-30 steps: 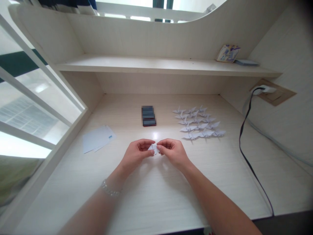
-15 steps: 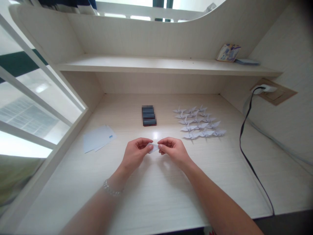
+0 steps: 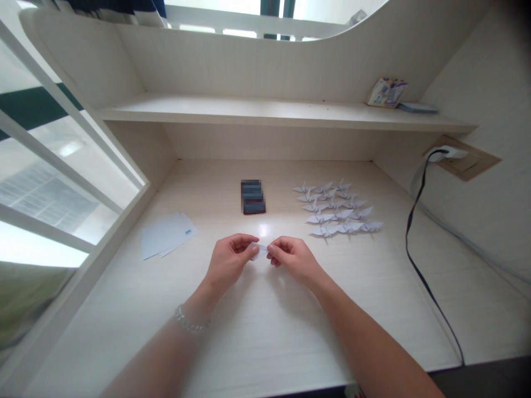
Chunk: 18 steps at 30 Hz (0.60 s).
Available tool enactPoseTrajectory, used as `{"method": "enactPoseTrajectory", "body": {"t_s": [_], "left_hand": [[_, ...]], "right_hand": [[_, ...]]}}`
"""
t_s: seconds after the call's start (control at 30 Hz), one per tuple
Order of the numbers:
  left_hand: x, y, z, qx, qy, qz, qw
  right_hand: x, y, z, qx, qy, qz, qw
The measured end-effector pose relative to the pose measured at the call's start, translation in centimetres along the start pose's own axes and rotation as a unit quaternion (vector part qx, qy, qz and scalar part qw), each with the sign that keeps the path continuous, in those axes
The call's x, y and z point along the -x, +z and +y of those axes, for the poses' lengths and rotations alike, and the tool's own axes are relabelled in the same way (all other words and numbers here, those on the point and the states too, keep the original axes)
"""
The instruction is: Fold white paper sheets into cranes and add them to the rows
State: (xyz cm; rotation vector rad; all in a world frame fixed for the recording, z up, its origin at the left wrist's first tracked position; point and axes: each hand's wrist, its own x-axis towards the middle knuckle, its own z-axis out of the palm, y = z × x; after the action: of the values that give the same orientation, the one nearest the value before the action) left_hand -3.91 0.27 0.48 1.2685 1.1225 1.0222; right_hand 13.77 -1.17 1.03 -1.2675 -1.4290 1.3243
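Observation:
A small folded piece of white paper (image 3: 260, 251) is held between both hands above the desk. My left hand (image 3: 230, 258) pinches its left end between thumb and fingers. At its right end, my right hand (image 3: 293, 257) closes thumb and fingertips on the paper. Fingers cover part of the folds. Several white paper cranes (image 3: 338, 213) stand in rows to the right, beyond my right hand. Flat white paper sheets (image 3: 164, 235) lie overlapping on the left, one with a small blue mark.
A dark, pixelated rectangular object (image 3: 253, 197) lies behind my hands. Along the right side a black cable (image 3: 410, 232) runs from the wall socket (image 3: 467, 157) to the desk's front edge. The shelf (image 3: 249, 110) above carries a small colourful packet (image 3: 387, 92) on its right.
Both hands stay almost in place on the folded paper. My right fingers have shifted very slightly left. The whole view has tilted a little.

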Motion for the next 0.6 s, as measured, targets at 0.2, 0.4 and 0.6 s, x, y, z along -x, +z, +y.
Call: {"method": "enactPoseTrajectory", "body": {"t_s": [0.2, 0.4, 0.6], "left_hand": [[0.09, 0.10, 0.15, 0.012, -0.004, -0.006, 1.000], [-0.15, -0.34, -0.37, -0.001, 0.002, 0.019, 1.000], [-0.09, -0.31, -0.16, 0.019, -0.005, 0.002, 1.000]], "right_hand": [[0.13, 0.02, 0.10, 0.010, -0.005, -0.014, 1.000], [-0.15, -0.54, 0.51, 0.020, -0.013, 0.031, 0.999], [0.07, -0.12, 0.48, 0.051, -0.044, 0.014, 0.998]]}}
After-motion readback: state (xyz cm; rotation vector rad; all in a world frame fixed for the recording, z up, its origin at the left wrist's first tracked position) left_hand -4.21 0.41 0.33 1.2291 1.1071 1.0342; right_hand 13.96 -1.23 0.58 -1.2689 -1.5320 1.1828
